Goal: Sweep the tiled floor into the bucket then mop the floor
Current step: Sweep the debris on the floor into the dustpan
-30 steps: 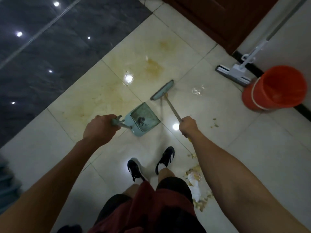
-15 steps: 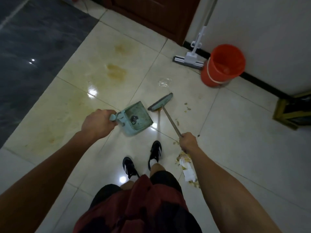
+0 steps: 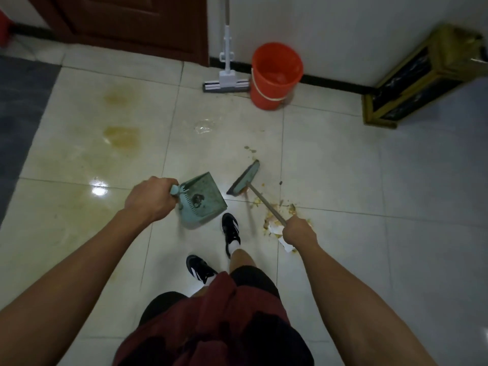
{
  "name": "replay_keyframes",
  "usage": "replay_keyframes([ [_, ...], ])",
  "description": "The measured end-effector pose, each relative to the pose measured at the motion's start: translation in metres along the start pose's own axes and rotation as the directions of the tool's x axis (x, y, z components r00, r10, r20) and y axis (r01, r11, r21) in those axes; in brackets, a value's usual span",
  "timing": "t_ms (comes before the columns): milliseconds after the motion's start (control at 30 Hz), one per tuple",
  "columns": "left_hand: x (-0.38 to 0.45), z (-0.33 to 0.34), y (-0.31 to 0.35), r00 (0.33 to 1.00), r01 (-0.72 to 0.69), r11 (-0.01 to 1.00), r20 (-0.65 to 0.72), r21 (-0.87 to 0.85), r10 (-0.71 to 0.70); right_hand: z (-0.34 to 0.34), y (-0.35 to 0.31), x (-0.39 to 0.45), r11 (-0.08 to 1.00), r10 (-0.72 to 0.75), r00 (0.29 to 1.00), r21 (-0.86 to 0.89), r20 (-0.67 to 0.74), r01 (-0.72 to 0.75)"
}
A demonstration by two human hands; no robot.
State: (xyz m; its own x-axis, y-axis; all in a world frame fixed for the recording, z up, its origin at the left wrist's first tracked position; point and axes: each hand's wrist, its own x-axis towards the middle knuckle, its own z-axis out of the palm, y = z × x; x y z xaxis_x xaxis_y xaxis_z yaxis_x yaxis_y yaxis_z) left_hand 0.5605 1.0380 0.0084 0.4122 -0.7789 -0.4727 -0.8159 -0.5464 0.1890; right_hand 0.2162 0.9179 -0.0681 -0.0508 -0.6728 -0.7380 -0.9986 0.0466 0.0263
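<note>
My left hand (image 3: 149,199) grips the handle of a pale green dustpan (image 3: 203,200), held just above the floor with a dark bit of dirt inside. My right hand (image 3: 298,231) is closed on the thin handle of a broom (image 3: 244,182), whose green head rests on the tiles right of the pan. A pile of food scraps and white paper (image 3: 276,225) lies under and beside my right hand. Against the far wall stands an orange bucket (image 3: 274,75), with a white sponge mop (image 3: 225,84) leaning left of it.
Yellowish stains (image 3: 121,134) and a clear plastic scrap (image 3: 203,126) mark the cream tiles ahead. A dark wooden door (image 3: 126,25) is at the back left, a gold-framed dark stand (image 3: 412,85) at the back right. My black shoes (image 3: 231,229) stand below the dustpan.
My view has swung right toward the wall, bucket and mop. The broom head has moved right, away from the dustpan, toward the scrap pile. Both hands keep their grips.
</note>
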Motion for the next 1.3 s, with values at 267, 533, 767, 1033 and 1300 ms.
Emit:
replay_keyframes([
  [267,0.012,0.005,0.023,0.99,-0.14,0.987,0.029,0.08,0.138,0.018,0.02,-0.032,0.999,0.021,0.996,0.03,-0.088,-0.018],
  [533,0.013,-0.008,0.017,0.992,-0.124,0.991,-0.018,0.039,0.125,0.002,-0.011,-0.033,0.994,0.012,0.995,0.111,-0.101,-0.001],
  [767,0.021,-0.024,-0.013,0.998,-0.016,0.999,-0.057,-0.027,0.015,-0.015,-0.062,-0.012,0.987,-0.106,0.984,0.105,-0.141,0.121],
  [1033,0.062,-0.05,-0.031,0.998,0.044,0.999,-0.039,0.025,-0.043,-0.055,-0.139,0.041,0.957,-0.215,0.966,0.164,-0.146,0.238],
  [1300,0.136,-0.093,-0.05,0.984,0.177,0.984,-0.018,0.015,-0.176,-0.11,-0.239,0.12,0.917,-0.278,0.96,0.285,-0.043,0.278],
])
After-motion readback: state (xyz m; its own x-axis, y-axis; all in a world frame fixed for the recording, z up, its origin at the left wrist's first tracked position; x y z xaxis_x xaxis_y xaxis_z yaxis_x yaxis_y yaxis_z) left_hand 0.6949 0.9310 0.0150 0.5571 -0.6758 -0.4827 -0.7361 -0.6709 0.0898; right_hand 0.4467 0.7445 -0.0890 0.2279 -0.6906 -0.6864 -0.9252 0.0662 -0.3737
